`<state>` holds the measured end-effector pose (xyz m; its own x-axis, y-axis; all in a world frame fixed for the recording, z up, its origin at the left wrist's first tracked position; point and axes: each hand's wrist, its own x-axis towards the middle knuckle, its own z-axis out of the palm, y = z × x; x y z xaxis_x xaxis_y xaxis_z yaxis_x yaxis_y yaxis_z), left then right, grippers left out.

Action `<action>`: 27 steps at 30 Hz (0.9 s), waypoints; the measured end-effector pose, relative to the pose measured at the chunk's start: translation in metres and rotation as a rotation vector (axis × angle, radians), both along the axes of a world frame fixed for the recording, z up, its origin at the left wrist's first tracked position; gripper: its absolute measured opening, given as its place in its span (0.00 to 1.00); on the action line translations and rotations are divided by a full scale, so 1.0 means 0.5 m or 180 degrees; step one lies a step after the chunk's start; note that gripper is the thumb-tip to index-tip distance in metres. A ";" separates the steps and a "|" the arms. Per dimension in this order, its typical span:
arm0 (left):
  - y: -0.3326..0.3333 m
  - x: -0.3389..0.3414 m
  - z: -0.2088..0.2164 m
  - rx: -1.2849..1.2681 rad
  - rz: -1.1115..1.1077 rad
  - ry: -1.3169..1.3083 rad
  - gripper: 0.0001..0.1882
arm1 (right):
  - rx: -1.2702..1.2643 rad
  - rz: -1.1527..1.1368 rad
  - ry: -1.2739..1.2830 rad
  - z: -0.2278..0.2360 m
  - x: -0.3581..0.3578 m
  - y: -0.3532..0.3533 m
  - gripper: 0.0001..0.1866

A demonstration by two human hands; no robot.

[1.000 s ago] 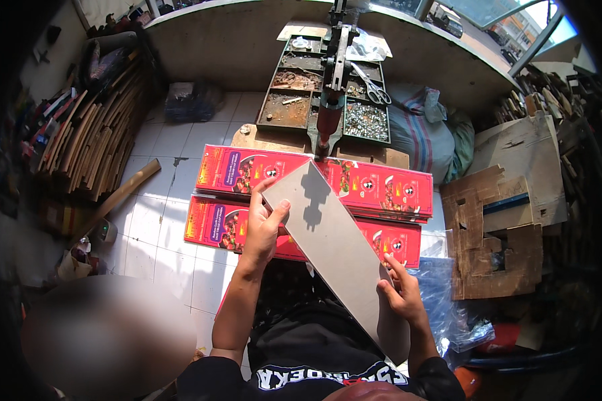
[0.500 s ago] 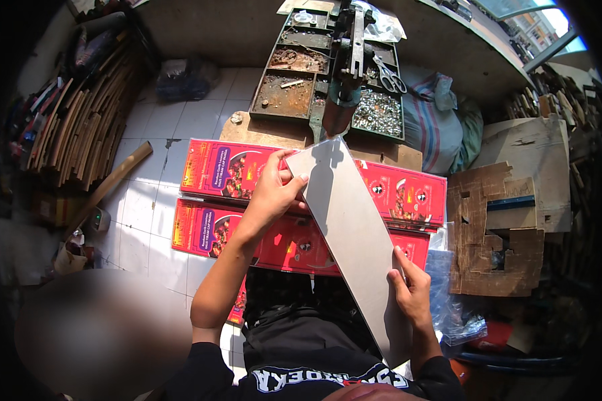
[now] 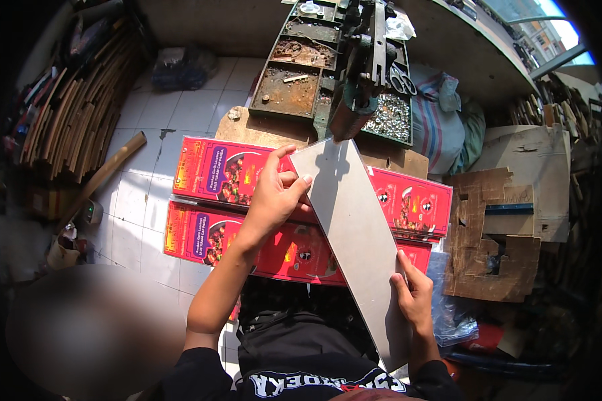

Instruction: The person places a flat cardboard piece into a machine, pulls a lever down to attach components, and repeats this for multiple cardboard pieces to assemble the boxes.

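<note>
Left hand (image 3: pixel 274 197): I see its fingers gripping the grey sheet (image 3: pixel 354 234) near the top.
Right hand (image 3: pixel 415 297): its fingers clasp the sheet's lower edge.

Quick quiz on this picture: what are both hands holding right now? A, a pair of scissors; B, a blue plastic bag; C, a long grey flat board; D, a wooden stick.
C: the left hand grips the upper part of the long grey flat board and the right hand holds its lower edge, above the red printed boxes.
</note>
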<state>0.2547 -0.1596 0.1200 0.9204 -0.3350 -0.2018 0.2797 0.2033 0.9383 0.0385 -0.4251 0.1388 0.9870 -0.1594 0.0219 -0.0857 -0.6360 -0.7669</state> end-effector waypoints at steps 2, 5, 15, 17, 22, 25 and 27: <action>0.001 -0.001 0.000 0.0034 -0.0011 -0.0006 0.33 | 0.0028 -0.0024 0.0077 0.001 0.000 0.001 0.27; 0.002 0.000 0.000 0.0090 -0.0028 -0.0005 0.33 | 0.0017 -0.0036 0.0120 0.004 0.001 0.000 0.27; -0.005 -0.013 0.010 0.0041 0.0173 -0.0170 0.31 | 0.0069 -0.0157 0.0324 0.009 -0.006 0.008 0.25; -0.005 -0.009 0.011 0.0080 0.0191 -0.0195 0.30 | 0.0089 -0.0142 0.0291 0.012 -0.002 0.008 0.26; -0.004 -0.007 0.000 0.0201 0.0265 -0.0210 0.28 | 0.0077 -0.0045 0.0249 0.019 0.003 0.008 0.26; -0.007 -0.003 -0.003 0.0266 0.0266 -0.0288 0.28 | 0.0082 -0.0037 0.0244 0.008 0.001 0.002 0.25; -0.011 -0.002 -0.003 0.0219 0.0242 -0.0273 0.28 | 0.0085 -0.0069 0.0192 -0.002 -0.006 -0.003 0.25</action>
